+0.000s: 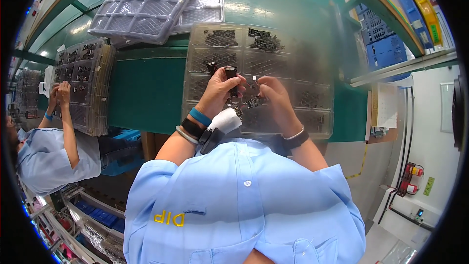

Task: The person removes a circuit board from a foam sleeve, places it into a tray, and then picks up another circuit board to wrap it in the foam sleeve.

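Note:
My left hand (219,89) is closed around a small black electronic part (231,73), gripped between thumb and fingers. To its right, my right hand (276,96) is pinched at thin wires that run between the two hands, and a small white connector (254,77) shows by its fingertips. Both hands are over a clear plastic compartment tray (187,88) that holds many dark electronic parts. A clump of small circuit pieces (253,101) lies below and between the hands. Haze in the picture blurs the right side of the tray.
Clear empty trays (141,7) are stacked at the back left of the green table (146,93). Leftward, a co-worker's hands (62,93) work over another tray stack (100,88). Blue crates (386,51) stand at the right beyond a metal rail (405,67). A white wrapped object (225,120) is beside my left wrist.

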The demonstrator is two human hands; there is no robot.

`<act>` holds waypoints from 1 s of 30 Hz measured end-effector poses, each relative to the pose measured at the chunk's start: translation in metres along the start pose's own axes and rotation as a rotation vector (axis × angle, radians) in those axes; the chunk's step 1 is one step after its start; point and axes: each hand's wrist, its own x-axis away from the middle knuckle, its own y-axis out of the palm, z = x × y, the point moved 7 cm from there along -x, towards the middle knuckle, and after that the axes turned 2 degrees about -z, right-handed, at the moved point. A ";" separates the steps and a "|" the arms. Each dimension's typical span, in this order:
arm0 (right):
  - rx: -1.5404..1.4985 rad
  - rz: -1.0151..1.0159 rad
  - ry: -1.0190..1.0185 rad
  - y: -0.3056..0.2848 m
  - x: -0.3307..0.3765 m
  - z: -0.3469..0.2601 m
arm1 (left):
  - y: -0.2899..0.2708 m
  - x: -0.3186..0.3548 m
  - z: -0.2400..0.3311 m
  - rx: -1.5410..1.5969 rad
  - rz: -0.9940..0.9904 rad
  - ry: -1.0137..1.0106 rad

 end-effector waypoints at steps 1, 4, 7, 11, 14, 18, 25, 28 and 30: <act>0.010 0.011 -0.003 0.001 -0.001 0.000 | 0.002 0.001 0.001 0.011 -0.026 0.011; 0.031 0.041 -0.015 -0.003 0.002 -0.005 | 0.008 0.004 0.003 0.032 -0.087 0.028; 0.081 0.073 -0.044 -0.014 0.005 -0.015 | 0.009 0.004 0.006 0.068 -0.050 0.038; 0.141 0.138 0.020 -0.062 0.004 -0.036 | -0.015 0.010 0.016 0.083 -0.030 0.104; 0.138 0.249 -0.050 -0.117 -0.002 -0.058 | -0.028 0.014 0.017 0.064 0.055 0.120; 0.426 0.331 -0.221 -0.172 -0.018 -0.075 | -0.030 0.019 0.012 0.066 0.088 0.097; 0.973 0.377 -0.331 -0.234 -0.044 -0.054 | -0.021 0.029 0.017 0.075 0.087 0.106; 1.166 0.397 -0.418 -0.264 -0.039 -0.049 | -0.018 0.025 0.014 0.120 0.096 0.122; 1.251 0.396 -0.385 -0.265 -0.034 -0.047 | -0.020 0.027 0.015 0.135 0.117 0.134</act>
